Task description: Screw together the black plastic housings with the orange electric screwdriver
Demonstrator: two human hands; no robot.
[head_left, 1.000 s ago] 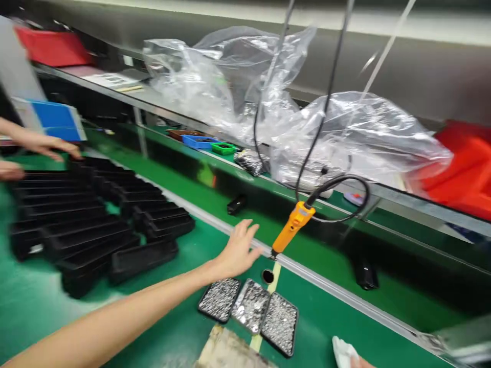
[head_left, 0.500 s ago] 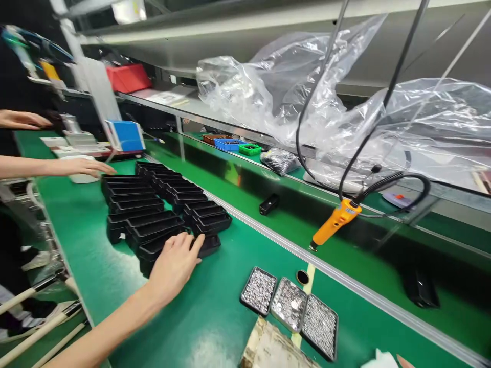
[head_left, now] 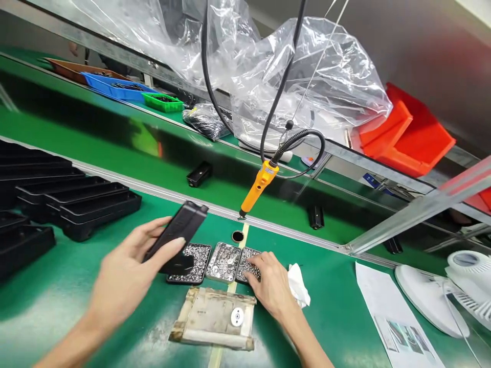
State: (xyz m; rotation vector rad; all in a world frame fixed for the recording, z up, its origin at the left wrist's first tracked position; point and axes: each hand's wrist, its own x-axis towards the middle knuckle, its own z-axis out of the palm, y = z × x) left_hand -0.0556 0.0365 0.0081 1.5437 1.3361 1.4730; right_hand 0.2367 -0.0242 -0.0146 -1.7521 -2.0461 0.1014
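Note:
My left hand (head_left: 128,266) grips a long black plastic housing (head_left: 178,227), tilted up off the bench, with the thumb on its near side. Over the rightmost small tray of metal parts (head_left: 244,265), my right hand (head_left: 272,283) has its thumb and forefinger apart, the tips down at the parts. Left of it lie a middle tray of shiny round pieces (head_left: 223,261) and a third tray (head_left: 199,258), partly hidden behind the housing. A worn, taped pad (head_left: 209,317) with a white disc (head_left: 237,317) lies nearer me. A crumpled white cloth (head_left: 298,286) is beside my right hand.
An orange electric screwdriver (head_left: 258,188) hangs on a cable beyond the trays. Black housings (head_left: 97,204) stand in rows at left. A small round black part (head_left: 238,236) lies behind the trays. At right are a printed sheet (head_left: 383,306) and a white fan (head_left: 429,301).
The view has swung right. My left hand has come away from the rows with a black housing in it. My right hand, barely visible before, now reaches to the rightmost tray.

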